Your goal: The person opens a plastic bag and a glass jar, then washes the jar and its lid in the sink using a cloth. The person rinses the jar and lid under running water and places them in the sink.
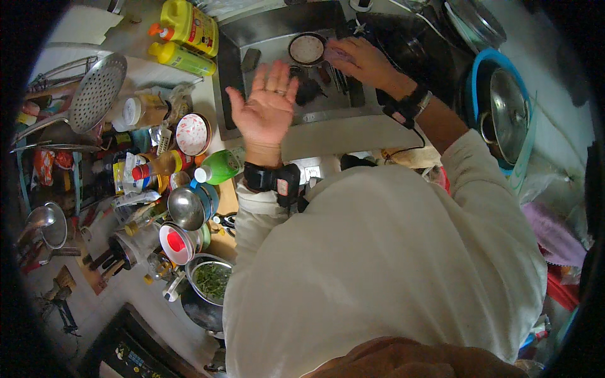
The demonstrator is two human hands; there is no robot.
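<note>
My left hand is raised over the near left side of the stainless-steel sink, palm up, fingers spread, holding nothing. At the sink's right side my right hand closes over a purplish cloth or sponge, mostly hidden by the fingers. Close to its fingertips is a small dark-rimmed round dish with a pale speckled inside. Below it, in the basin, are a dark blurred item and several thin utensils. A dark greyish block rests by the basin's left wall.
Yellow detergent bottles stand left of the sink. Bowls, jars and a green bottle crowd the left counter. A dark pan is at the right, near a blue basin with a glass-lidded pot.
</note>
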